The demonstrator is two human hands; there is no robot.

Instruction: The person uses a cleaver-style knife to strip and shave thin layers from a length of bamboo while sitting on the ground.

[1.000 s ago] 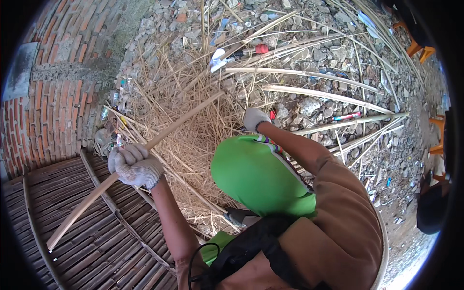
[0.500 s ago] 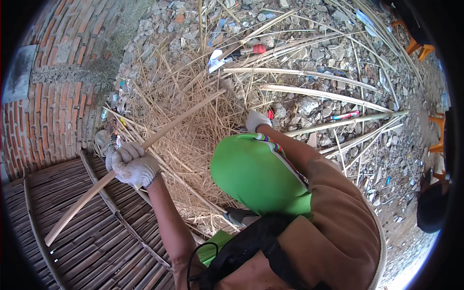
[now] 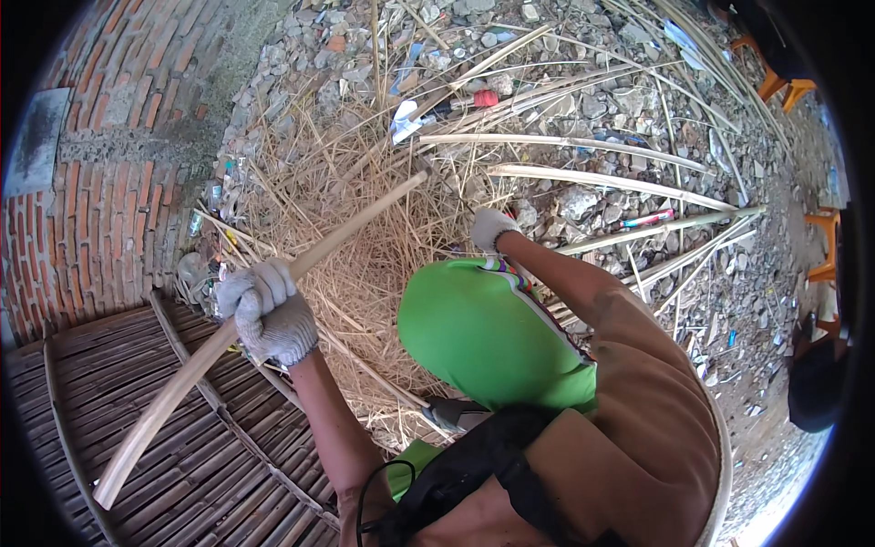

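My left hand [image 3: 269, 310], in a whitish knitted work glove, is closed around a long, pale split bamboo strip [image 3: 182, 392]. The strip slants from the lower left to the middle, its far end over the pile of shavings [image 3: 355, 264]. My right hand [image 3: 494, 229], gloved alike, is lowered beyond my bent knee in green cloth [image 3: 492, 333], beside the shavings. Its fingers look curled, but what they hold, if anything, is hidden. A small red thing lies just by that hand.
Several split bamboo strips [image 3: 611, 187] lie across the rubble ground [image 3: 583, 201] on the right. A slatted bamboo panel [image 3: 173, 456] fills the lower left, below a brick wall [image 3: 109, 210]. Orange stools [image 3: 823, 242] and other people are at the far right.
My left hand has moved right and slightly nearer, and the bamboo strip has shifted with it. My right hand has moved slightly to the right.
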